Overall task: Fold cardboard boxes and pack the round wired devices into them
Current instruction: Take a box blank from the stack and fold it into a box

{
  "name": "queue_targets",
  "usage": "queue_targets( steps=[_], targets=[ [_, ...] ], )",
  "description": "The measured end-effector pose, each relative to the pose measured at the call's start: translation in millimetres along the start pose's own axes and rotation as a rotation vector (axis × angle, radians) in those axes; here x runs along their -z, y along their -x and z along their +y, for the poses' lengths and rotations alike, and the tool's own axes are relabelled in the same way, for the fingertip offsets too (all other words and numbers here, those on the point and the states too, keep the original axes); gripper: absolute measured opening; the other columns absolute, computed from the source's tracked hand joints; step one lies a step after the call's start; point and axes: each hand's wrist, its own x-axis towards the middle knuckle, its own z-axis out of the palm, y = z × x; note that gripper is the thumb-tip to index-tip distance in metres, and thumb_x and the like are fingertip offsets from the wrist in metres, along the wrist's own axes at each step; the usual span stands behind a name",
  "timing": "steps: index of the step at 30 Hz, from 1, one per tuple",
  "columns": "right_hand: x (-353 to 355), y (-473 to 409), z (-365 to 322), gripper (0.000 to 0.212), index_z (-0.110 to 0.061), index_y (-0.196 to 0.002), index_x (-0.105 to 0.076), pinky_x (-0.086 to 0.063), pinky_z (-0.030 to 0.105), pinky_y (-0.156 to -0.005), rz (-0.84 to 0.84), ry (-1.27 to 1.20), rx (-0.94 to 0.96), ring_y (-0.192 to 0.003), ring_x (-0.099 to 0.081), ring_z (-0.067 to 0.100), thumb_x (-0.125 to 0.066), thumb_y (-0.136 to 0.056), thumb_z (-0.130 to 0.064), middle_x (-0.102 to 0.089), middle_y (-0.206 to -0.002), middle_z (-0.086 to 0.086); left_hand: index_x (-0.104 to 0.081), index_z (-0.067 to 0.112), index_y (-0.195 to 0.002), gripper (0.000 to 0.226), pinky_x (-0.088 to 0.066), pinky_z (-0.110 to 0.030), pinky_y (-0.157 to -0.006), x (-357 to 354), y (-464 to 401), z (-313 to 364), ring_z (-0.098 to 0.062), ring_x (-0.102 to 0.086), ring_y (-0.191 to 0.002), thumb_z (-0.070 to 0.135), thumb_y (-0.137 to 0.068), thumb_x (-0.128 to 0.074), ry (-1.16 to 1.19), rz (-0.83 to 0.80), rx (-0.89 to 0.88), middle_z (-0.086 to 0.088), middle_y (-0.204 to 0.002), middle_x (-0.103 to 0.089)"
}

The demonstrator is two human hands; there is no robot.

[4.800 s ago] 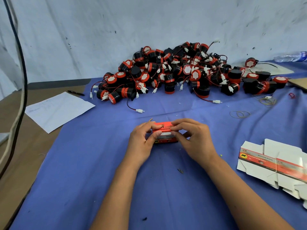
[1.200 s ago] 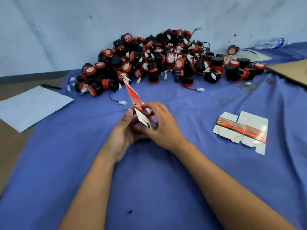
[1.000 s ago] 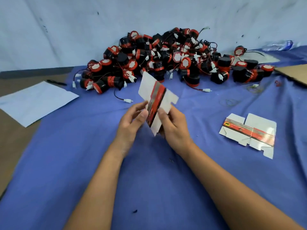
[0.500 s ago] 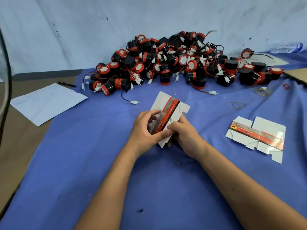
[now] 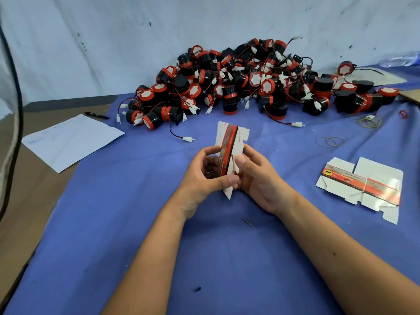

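Note:
Both hands hold a flat white cardboard box blank (image 5: pixel 230 144) with a red and black stripe, upright over the blue cloth. My left hand (image 5: pixel 204 176) grips its left side, thumb across the lower front. My right hand (image 5: pixel 256 178) pinches its right edge with the thumb on the front. A second flat box blank (image 5: pixel 361 187) lies on the cloth at the right. A big pile of round black and red wired devices (image 5: pixel 238 83) with white connectors sits at the back against the wall.
The blue cloth (image 5: pixel 136 223) covers the table. A white paper sheet (image 5: pixel 70 139) and a black pen (image 5: pixel 96 115) lie at the left. Rubber bands (image 5: pixel 330 141) lie at the right, a brown cardboard piece (image 5: pixel 411 95) at the far right edge, and a black cable (image 5: pixel 16 110) hangs at the left.
The finished box from earlier is gone from my hands. I hold a flat blank, which has turned more upright and narrower between my hands over the last second.

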Motion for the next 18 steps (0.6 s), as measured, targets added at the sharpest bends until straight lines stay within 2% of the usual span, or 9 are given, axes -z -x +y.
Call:
queue_targets(
  steps=[2,3,5,7,10,11,13,16,18],
  targets=[
    [0.1,0.5,-1.9,0.057,-0.007,-0.143,-0.049,-0.051,0.034,-0.065,-0.006,-0.009,0.011,-0.090,-0.058,0.033,-0.065,-0.093,-0.029,-0.060,-0.116,0.023,-0.057,0.009,-0.132,0.080,-0.056,-0.046,-0.093,3.5,0.0,-0.3,-0.029,-0.066,-0.105,0.028,-0.061,-0.089,0.068,-0.001,-0.005,-0.014,-0.113,-0.067],
    [0.6,0.4,-2.6,0.058,-0.008,-0.142,-0.050,-0.050,0.033,-0.065,-0.008,-0.011,0.018,-0.091,-0.059,0.030,-0.068,-0.092,-0.030,-0.060,-0.116,0.021,-0.057,0.007,-0.131,0.078,-0.056,-0.043,-0.092,4.8,-0.2,-0.5,-0.028,-0.066,-0.106,0.026,-0.062,-0.089,0.086,-0.006,-0.006,-0.011,-0.113,-0.069],
    [1.3,0.0,-2.2,0.061,-0.012,-0.141,-0.053,-0.054,0.039,-0.070,-0.018,0.019,0.042,-0.095,-0.066,0.030,-0.072,-0.086,-0.030,-0.060,-0.119,0.021,-0.056,0.004,-0.129,0.078,-0.056,-0.041,-0.095,5.8,0.5,-1.4,-0.025,-0.067,-0.111,0.025,-0.061,-0.089,0.095,-0.014,-0.009,-0.005,-0.115,-0.072],
    [0.1,-0.1,-1.0,0.060,-0.017,-0.141,-0.054,-0.058,0.053,-0.082,-0.041,0.067,0.074,-0.102,-0.070,0.037,-0.072,-0.085,-0.027,-0.056,-0.127,0.026,-0.053,0.003,-0.126,0.077,-0.054,-0.049,-0.102,5.1,0.6,-1.3,-0.028,-0.067,-0.117,0.023,-0.061,-0.089,0.105,-0.018,-0.015,-0.008,-0.120,-0.072],
    [-1.8,0.9,1.0,0.063,-0.021,-0.144,-0.053,-0.054,0.056,-0.096,-0.061,0.151,0.073,-0.119,-0.064,0.039,-0.073,-0.085,-0.032,-0.054,-0.137,0.025,-0.054,0.005,-0.116,0.064,-0.058,-0.048,-0.093,4.4,1.7,2.6,-0.032,-0.069,-0.112,0.019,-0.063,-0.087,0.186,-0.030,-0.022,-0.012,-0.116,-0.074],
    [-2.2,1.1,1.3,0.064,-0.021,-0.145,-0.051,-0.052,0.056,-0.100,-0.079,0.181,0.065,-0.124,-0.061,0.038,-0.072,-0.086,-0.034,-0.054,-0.139,0.023,-0.054,0.005,-0.113,0.062,-0.059,-0.049,-0.091,4.6,1.5,3.6,-0.038,-0.069,-0.112,0.019,-0.063,-0.087,0.216,-0.025,-0.017,-0.016,-0.117,-0.074],
    [-2.7,1.4,2.1,0.063,-0.021,-0.148,-0.047,-0.046,0.061,-0.108,-0.130,0.245,0.050,-0.131,-0.056,0.038,-0.067,-0.090,-0.036,-0.053,-0.143,0.020,-0.052,0.002,-0.118,0.067,-0.053,-0.061,-0.100,4.4,2.3,4.2,-0.055,-0.060,-0.120,0.019,-0.064,-0.089,0.277,-0.030,-0.013,-0.031,-0.127,-0.065],
    [-2.3,1.9,2.1,0.069,-0.024,-0.155,-0.038,-0.041,0.061,-0.112,-0.167,0.332,0.054,-0.137,-0.050,0.035,-0.065,-0.092,-0.032,-0.048,-0.151,0.015,-0.052,-0.001,-0.128,0.092,-0.044,-0.065,-0.107,3.9,4.8,9.2,-0.052,-0.058,-0.121,0.040,-0.060,-0.098,0.350,-0.089,0.010,-0.031,-0.125,-0.064],
    [-1.5,2.4,2.6,0.080,-0.031,-0.158,-0.031,-0.039,0.056,-0.115,-0.168,0.364,0.049,-0.140,-0.047,0.028,-0.067,-0.087,-0.029,-0.044,-0.156,0.008,-0.063,0.004,-0.121,0.081,-0.054,-0.053,-0.098,5.0,4.6,12.2,-0.035,-0.064,-0.111,0.058,-0.067,-0.090,0.364,-0.137,0.020,-0.014,-0.114,-0.071]
  ],
)
